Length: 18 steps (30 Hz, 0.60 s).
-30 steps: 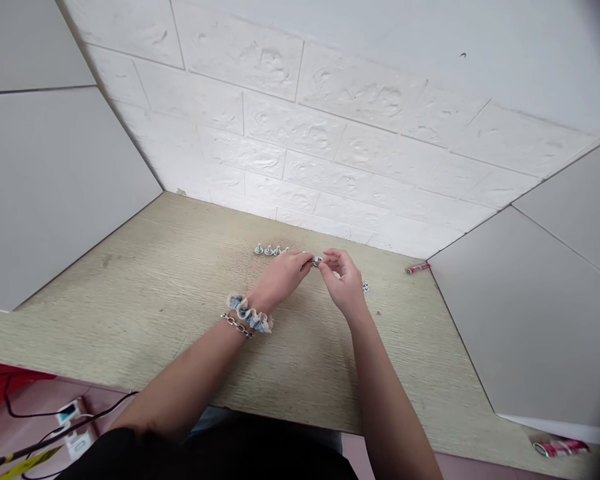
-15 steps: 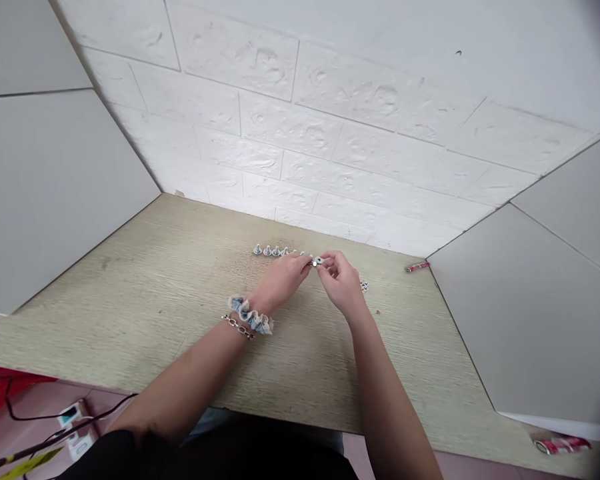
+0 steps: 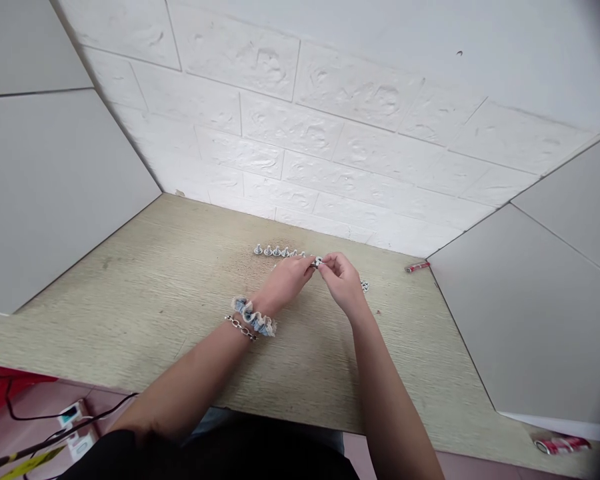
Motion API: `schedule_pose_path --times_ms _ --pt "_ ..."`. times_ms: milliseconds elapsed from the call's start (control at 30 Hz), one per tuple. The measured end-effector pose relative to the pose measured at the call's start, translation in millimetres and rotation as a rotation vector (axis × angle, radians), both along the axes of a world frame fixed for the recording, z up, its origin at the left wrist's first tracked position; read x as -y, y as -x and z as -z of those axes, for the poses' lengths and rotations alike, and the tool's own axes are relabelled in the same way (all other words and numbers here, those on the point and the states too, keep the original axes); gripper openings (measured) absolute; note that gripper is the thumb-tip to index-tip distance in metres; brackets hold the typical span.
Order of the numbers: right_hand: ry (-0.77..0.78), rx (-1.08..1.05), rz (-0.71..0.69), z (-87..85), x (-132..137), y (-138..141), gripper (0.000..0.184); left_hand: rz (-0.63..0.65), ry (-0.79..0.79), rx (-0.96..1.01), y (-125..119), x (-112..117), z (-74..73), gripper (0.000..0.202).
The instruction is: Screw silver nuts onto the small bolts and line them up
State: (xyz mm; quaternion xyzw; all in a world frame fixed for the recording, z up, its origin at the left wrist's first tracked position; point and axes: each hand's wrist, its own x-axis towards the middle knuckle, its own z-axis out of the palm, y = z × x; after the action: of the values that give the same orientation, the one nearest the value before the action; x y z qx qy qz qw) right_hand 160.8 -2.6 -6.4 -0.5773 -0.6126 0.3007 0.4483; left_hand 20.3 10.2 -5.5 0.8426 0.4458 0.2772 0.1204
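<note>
My left hand [image 3: 287, 280] is closed in a pinch on a small metal bolt [image 3: 314, 265], mostly hidden by the fingers. Opposite it, my right hand [image 3: 344, 283] pinches a small silver washer [image 3: 319, 260] against the bolt's end. Whether the washer is threaded around the bolt I cannot tell. Just beyond my left hand stands a row of several silver bolts [image 3: 277, 251], shafts up with wide round bases; my fingers cover the row's right end. Several small metal rings or nuts [image 3: 365, 286] lie beside my right hand, partly covered by it.
The wooden tabletop [image 3: 130, 287] meets a white brick-pattern wall [image 3: 260, 153] at the back, with grey panels on both sides. A red battery [image 3: 417, 267] lies by the right panel, another red cylinder [image 3: 563, 445] near the front right. A power strip [image 3: 77, 430] and cables are below left.
My left hand has shifted slightly right and down, uncovering more of the bolt row. The washer has tilted between my fingertips, and both hands still pinch together.
</note>
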Motion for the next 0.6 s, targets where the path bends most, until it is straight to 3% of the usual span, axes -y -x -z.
schedule_pose_path --times_ms 167,267,333,400,533,600 --pt "-0.024 0.095 -0.053 -1.3 1.9 0.8 0.020 0.002 -0.004 0.008 1.3 -0.9 -0.3 0.021" --pt "0.040 0.316 0.076 -4.1 7.6 -1.3 0.047 -0.002 0.003 0.016 0.5 0.2 0.2 0.018" --pt "0.063 0.380 0.131 -6.3 10.6 -1.9 0.055 -0.012 0.008 0.022 -0.1 1.1 0.0 0.018" --pt "0.022 0.348 0.114 -8.2 11.5 -1.3 0.051 -0.018 0.017 0.024 -0.4 1.5 -0.6 0.017" --pt "-0.076 0.197 0.018 -9.0 8.6 2.3 0.021 0.006 0.053 0.039 0.6 1.1 -1.6 0.020" --pt "-0.079 0.156 -0.043 -7.6 6.6 3.5 0.022 0.013 0.060 0.061 1.4 0.5 -1.4 0.023"
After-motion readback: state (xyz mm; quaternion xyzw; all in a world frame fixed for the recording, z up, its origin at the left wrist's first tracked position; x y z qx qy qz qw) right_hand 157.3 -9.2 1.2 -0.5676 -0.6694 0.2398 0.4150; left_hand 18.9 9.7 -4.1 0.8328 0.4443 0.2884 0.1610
